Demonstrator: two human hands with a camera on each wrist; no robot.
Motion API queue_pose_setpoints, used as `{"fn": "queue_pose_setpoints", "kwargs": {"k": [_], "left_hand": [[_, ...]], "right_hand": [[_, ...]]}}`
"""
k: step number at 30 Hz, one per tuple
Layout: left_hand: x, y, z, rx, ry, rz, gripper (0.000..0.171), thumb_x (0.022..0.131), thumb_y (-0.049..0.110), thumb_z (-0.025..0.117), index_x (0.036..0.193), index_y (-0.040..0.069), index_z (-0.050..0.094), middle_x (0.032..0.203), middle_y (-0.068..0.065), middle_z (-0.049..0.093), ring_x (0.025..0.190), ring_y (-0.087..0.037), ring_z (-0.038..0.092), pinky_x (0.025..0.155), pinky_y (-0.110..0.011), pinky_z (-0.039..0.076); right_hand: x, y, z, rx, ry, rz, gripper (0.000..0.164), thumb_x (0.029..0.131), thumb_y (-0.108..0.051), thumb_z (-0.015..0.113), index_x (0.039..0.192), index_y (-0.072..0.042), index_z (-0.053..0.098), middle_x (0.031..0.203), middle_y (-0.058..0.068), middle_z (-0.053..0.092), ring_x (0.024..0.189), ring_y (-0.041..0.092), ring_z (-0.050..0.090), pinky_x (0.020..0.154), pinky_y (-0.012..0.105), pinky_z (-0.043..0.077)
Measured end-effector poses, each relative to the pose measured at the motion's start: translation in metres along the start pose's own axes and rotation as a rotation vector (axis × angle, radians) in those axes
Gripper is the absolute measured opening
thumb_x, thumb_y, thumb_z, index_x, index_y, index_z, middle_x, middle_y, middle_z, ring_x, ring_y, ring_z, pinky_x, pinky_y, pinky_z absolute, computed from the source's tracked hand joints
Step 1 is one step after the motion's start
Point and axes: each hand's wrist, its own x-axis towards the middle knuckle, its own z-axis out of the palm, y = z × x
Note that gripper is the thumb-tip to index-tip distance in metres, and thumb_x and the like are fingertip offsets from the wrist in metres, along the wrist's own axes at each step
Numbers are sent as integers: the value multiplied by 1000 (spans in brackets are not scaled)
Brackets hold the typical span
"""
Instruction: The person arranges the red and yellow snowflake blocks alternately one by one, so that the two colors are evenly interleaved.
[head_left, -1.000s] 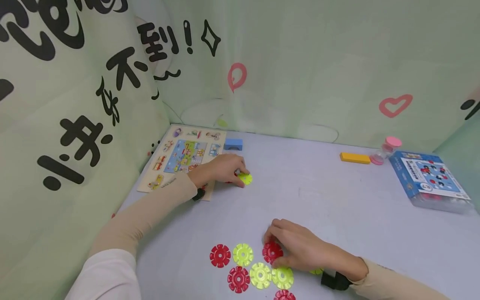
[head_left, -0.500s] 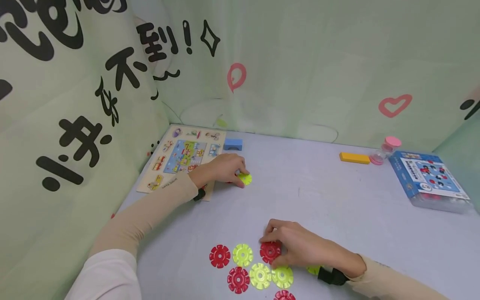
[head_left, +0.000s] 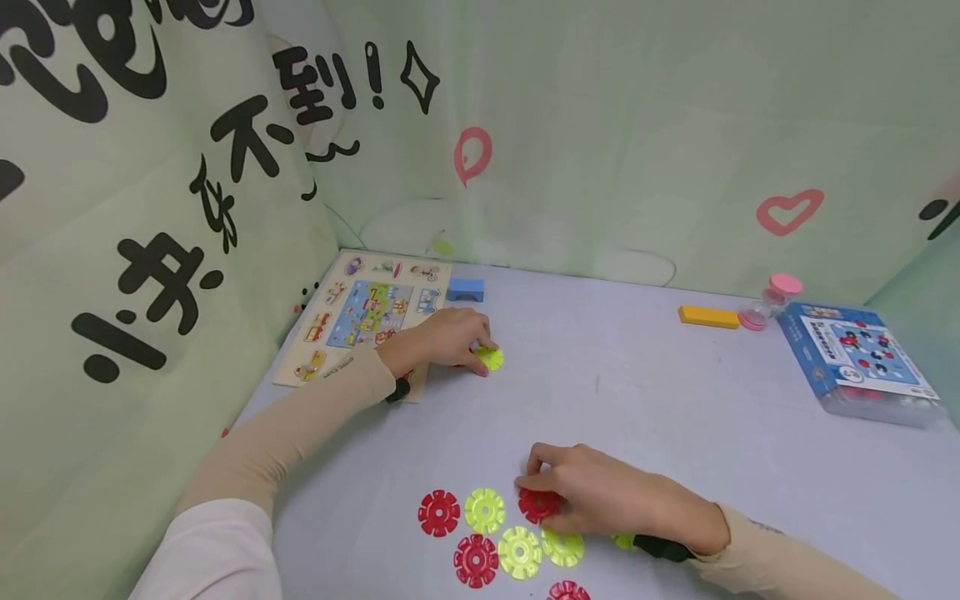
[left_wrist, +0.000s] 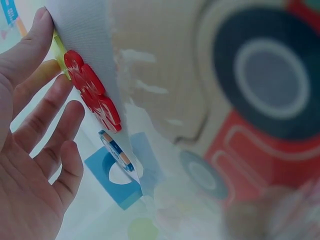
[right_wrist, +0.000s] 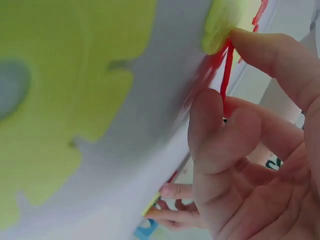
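My left hand [head_left: 453,337] is stretched out to the puzzle board's right edge. Its thumb and fingers pinch the rim of a yellow-green notched plastic disc [head_left: 492,358] lying on the table. In the left wrist view a red notched disc [left_wrist: 92,90] lies against that one, and a small round piece in blue and orange [left_wrist: 116,150] lies farther along. Near the front, my right hand [head_left: 600,492] holds a red notched disc [head_left: 537,507] by its edges, partly hidden under the fingers. The right wrist view has this red disc [right_wrist: 227,70] edge-on between thumb and fingers.
Several red and yellow-green discs, such as a yellow-green one [head_left: 520,552], lie around the right hand. The wooden puzzle board [head_left: 318,292] and a blue block [head_left: 466,289] are back left. A yellow block [head_left: 708,317], pink-capped jar [head_left: 785,284] and blue box [head_left: 813,358] stand back right.
My right hand has slid a little to the left, and the red disc in its fingers has moved with it. The left hand stays at the yellow-green disc.
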Motion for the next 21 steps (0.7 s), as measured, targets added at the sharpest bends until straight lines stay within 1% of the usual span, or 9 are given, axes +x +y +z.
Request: {"fn": "queue_pose_setpoints", "kwargs": {"k": [2,6,8,11,14,17,19,21], "left_hand": [[0,0,0,-4,2,-4,52,75,49,75,121,26,65,109,6,64,88,-9,51,75,-25,43],[0,1,0,-6,0,-8,53,74,49,75,121,26,65,109,6,64,88,-9,51,74,-25,43],[0,1,0,-6,-3,-10,53,74,50,75,121,26,65,110,7,64,88,-9,51,75,-24,43],[1,0,1,-8,-6,-12,53,74,50,75,121,26,65,110,7,64,89,-8,51,75,-24,43],[2,0,1,-3,-4,-8,53,74,51,74,121,26,65,109,7,63,89,-8,51,76,-24,44],[2,0,1,8,2,-2,53,74,51,74,120,27,65,109,7,63,89,-7,51,76,-24,44],[2,0,1,15,2,-4,53,74,51,75,120,27,66,109,7,63,89,-8,51,76,-24,43],[1,0,1,19,-2,-9,53,74,50,75,120,27,66,108,7,64,89,-8,51,76,-24,43]], "right_hand": [[-1,0,-1,12,-14,11,41,80,-26,75,119,-19,66,110,-5,56,75,-2,52,68,11,46],[-1,2,-5,68,-52,40,46,78,-23,77,122,-19,65,111,-7,54,86,1,51,73,14,47],[0,4,-6,93,-55,56,47,76,-25,79,121,-19,65,108,-9,55,86,1,51,73,15,47],[2,8,-7,117,-27,64,45,72,-29,82,115,-22,69,99,-12,57,78,0,52,68,15,45],[5,17,-11,150,30,51,42,69,-31,84,108,-22,71,92,-13,59,70,3,53,61,16,45],[13,36,-21,156,130,51,41,68,-31,84,106,-19,72,89,-9,61,68,6,55,59,18,46],[23,53,-30,152,212,90,44,68,-30,85,107,-14,72,87,-5,62,68,9,55,59,19,46],[37,73,-38,134,289,156,47,69,-30,85,109,-10,71,87,-2,63,69,11,55,59,20,46]]}}
